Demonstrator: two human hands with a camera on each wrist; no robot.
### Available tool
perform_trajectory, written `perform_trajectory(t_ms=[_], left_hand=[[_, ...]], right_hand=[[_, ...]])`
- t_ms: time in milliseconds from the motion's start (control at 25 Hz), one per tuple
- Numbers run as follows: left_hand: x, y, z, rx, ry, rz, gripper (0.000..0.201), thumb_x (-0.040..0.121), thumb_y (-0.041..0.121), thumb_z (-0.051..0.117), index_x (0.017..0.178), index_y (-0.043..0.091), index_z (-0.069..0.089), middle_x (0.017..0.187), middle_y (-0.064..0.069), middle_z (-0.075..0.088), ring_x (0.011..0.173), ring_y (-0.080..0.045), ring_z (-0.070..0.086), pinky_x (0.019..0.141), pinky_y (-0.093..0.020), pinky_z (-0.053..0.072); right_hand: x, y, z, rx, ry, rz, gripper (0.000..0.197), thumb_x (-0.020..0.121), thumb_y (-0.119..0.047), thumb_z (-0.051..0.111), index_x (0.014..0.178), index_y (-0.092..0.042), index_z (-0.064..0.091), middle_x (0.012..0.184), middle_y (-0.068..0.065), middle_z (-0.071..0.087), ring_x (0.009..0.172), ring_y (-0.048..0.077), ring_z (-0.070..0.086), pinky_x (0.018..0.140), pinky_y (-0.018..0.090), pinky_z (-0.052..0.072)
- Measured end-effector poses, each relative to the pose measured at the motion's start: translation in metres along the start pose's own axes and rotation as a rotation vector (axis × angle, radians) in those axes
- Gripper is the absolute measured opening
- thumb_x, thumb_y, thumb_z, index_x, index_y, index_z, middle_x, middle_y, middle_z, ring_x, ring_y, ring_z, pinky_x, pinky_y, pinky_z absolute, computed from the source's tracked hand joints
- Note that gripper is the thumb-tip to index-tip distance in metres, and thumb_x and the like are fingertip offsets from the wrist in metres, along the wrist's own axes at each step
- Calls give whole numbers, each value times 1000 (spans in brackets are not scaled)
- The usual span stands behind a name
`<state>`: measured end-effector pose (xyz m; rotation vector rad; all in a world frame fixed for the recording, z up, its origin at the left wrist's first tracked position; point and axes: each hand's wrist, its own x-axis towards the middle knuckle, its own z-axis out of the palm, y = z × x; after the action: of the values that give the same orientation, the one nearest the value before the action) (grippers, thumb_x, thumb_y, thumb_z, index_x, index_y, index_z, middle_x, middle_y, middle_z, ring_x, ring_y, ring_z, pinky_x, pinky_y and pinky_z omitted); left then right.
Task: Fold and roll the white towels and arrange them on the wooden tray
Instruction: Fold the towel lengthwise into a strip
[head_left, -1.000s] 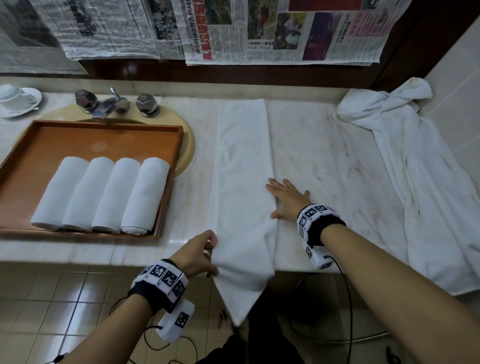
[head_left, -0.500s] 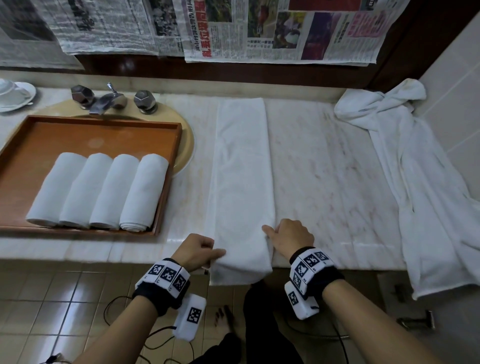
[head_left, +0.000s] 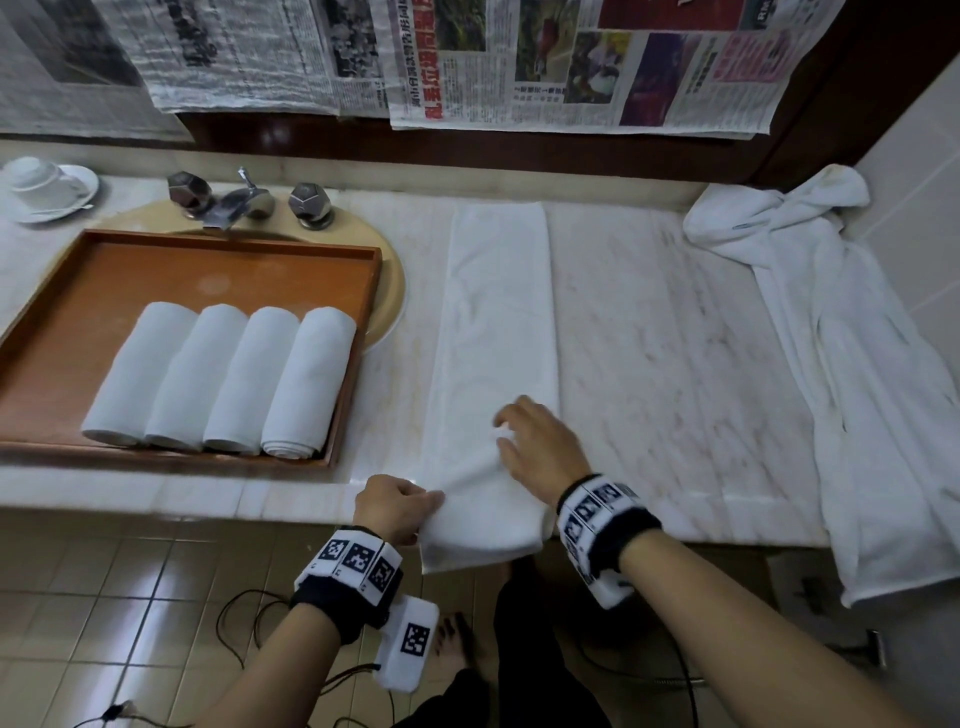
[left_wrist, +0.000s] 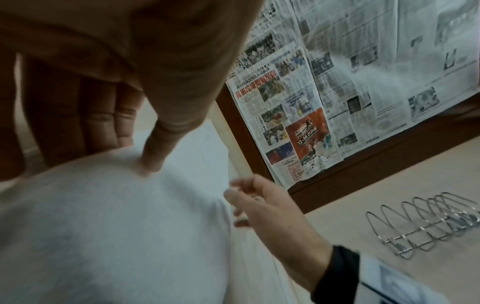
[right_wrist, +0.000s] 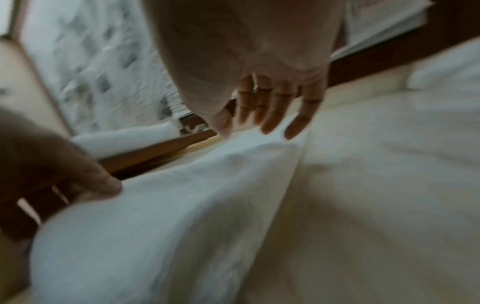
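A folded white towel (head_left: 493, 332) is lying lengthwise on the marble desk (head_left: 675, 364), its near end overhanging the edge. The left hand (head_left: 397, 506) is pinching that end's corner while the right hand (head_left: 540, 447) is resting on it, fingers loosely spread. Four rolled towels (head_left: 223, 379) are sitting on the wooden tray (head_left: 78, 291).

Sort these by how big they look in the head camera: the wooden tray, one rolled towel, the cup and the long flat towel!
1. wooden tray
2. long flat towel
3. rolled towel
4. cup, though it sits farther away.
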<state>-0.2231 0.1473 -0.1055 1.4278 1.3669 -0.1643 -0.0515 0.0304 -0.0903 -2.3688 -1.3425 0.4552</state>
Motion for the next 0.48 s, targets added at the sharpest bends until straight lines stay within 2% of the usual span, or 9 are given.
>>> perform_trajectory(t_ms=[80,160,200,280,360,480], left_hand=[[1,0,-1,-28,-2,-12,16,81,21,76,75,6,72,83,-13,69,77,-30,69,62,-38,61],[0,0,-2,-45,2,-27,17,81,19,75,74,4,71,82,-14,69,76,-32,69,64,-41,61],[2,-1,-1,-45,8,-24,17,81,18,75,74,3,71,81,-14,69,76,-32,69,64,-42,61],[1,-3,-1,-43,8,-21,17,80,18,74,71,4,70,79,-15,69,77,-32,70,65,-41,61],[2,-4,0,-29,16,-12,17,80,19,73,67,7,69,77,-13,69,77,-32,70,66,-40,61],[5,-6,0,-22,12,-16,22,80,21,72,62,10,67,73,-12,68,78,-33,70,71,-43,61]], right_hand=[[21,-18,9,-94,-203,-264,24,94,-11,53,115,-15,63,122,4,53,111,25,48,82,44,46],[43,-33,16,-318,-370,-418,32,93,-4,51,119,-20,62,128,1,50,114,24,43,81,40,42],[52,-38,18,-430,-401,-479,33,93,-4,50,118,-22,61,128,0,50,115,23,41,79,36,38],[65,-44,18,-585,-386,-569,25,95,-8,49,109,-22,64,121,-1,54,116,23,42,77,34,33],[72,-46,14,-676,-379,-619,21,95,-11,48,104,-21,65,117,-1,56,116,24,42,80,36,35],[77,-51,6,-650,-340,-684,27,94,-2,43,107,-19,59,117,-1,56,117,26,41,86,39,33]])
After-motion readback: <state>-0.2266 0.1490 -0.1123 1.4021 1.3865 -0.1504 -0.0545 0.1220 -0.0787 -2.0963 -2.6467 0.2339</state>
